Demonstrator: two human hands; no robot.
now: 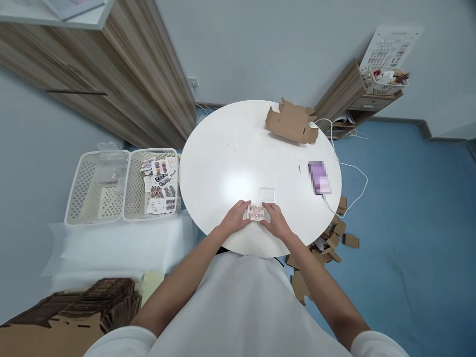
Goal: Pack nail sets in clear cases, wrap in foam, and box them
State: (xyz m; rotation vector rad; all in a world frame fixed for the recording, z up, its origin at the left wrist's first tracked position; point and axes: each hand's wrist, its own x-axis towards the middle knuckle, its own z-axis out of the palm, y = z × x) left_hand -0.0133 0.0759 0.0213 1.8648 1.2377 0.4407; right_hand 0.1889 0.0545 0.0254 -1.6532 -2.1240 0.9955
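Observation:
A small card of press-on nails [256, 212] is held between both hands near the front edge of the round white table [223, 134]. My left hand [237, 217] closes its fingers on the card's left side. On the opposite side, my right hand [275, 220] grips the right edge with thumb and finger. Just beyond the right hand lies a clear plastic case part [268, 195], flat on the tabletop. Whether the card sits in another clear case half is too small to tell.
An unfolded cardboard box [292, 121] lies at the table's back right. A phone [319, 177] with a white cable is at the right. Left of the table, a white basket [126, 198] holds several nail cards. Small cardboard boxes [332, 240] lie on the floor.

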